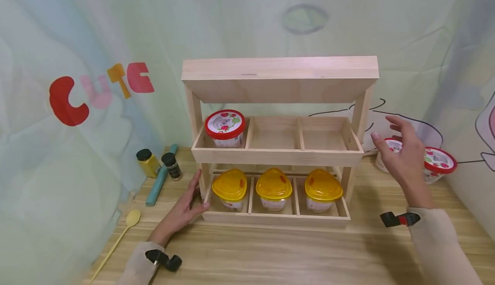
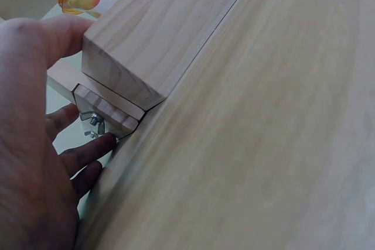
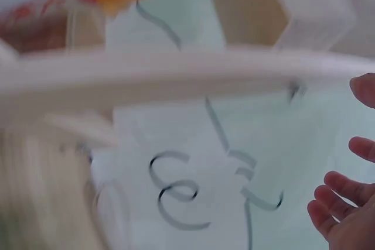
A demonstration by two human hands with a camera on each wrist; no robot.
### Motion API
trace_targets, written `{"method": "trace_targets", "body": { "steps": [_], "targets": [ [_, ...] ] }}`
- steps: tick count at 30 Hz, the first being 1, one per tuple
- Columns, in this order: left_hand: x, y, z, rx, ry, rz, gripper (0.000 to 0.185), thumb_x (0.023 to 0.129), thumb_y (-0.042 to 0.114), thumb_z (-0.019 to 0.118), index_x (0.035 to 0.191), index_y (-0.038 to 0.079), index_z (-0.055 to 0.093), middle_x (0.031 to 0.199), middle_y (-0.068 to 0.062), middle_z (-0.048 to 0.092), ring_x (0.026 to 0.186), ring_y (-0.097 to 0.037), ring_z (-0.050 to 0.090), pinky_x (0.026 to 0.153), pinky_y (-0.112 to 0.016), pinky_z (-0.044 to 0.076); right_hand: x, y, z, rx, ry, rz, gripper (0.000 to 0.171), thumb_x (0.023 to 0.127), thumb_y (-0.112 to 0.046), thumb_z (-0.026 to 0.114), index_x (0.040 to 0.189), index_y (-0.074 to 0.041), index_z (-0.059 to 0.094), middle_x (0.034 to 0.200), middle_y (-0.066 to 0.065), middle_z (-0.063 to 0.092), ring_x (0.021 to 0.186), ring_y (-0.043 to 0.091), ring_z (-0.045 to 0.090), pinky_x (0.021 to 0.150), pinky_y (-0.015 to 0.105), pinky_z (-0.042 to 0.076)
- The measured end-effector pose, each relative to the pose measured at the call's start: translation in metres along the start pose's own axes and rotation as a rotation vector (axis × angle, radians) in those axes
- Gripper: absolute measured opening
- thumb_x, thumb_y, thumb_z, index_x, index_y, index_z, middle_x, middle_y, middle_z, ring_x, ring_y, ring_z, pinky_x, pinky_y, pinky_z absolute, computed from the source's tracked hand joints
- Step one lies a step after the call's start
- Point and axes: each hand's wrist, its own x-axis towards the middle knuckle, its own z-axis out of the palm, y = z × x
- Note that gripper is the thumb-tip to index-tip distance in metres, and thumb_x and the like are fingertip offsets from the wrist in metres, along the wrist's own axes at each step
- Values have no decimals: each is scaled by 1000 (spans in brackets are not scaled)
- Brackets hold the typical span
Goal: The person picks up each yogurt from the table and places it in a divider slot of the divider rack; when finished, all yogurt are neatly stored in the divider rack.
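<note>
Right hand raised, fingers spread and relaxed, holding nothing; it hovers just over the nearer red-lid cup on the table, right of the wooden rack; contact not clear from the head view, and the right wrist view is too blurred to settle it; second red-lid cup sits just beside, further right. Left hand lies flat and open against the rack's lower left corner, fingers straight on the post, bracing it; the left wrist view shows the fingertips by the bolted foot. Rack state: one red-lid cup in the top left bay, middle and right bays free; three yellow-lid tubs fill the bottom row. Judgement: reach-for-cup step, grasp not yet made; next move needs fingers closing round the lid rim, then a lift clear of the rack's side post.
</note>
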Motion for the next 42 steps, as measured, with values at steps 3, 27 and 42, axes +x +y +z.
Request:
{"method": "trace_targets", "body": {
  "steps": [3,27,42],
  "targets": [
    [0,0,-1,3,3,-3,104,101,19,69,174,31,-3,179,-30,8,154,-62,33,118,-84,25,6,20,1,-23,-35,78,68,104,-38,67,164,-19,42,169,17,45,152,47,44,119,74,40],
    [-2,0,0,8,12,20,103,101,16,69,175,27,-2,179,-30,11,153,-62,35,117,-86,26,16,119,17,-141,-252,270,84,105,-46,63,170,-9,25,176,32,17,159,61,10,121,86,17],
    [-1,2,0,38,20,45,103,100,19,70,175,25,0,176,-33,17,149,-64,39,113,-86,31,6,152,39,-139,-131,219,61,103,-24,66,156,1,48,175,31,21,162,53,7,125,82,15]
  ]
}}
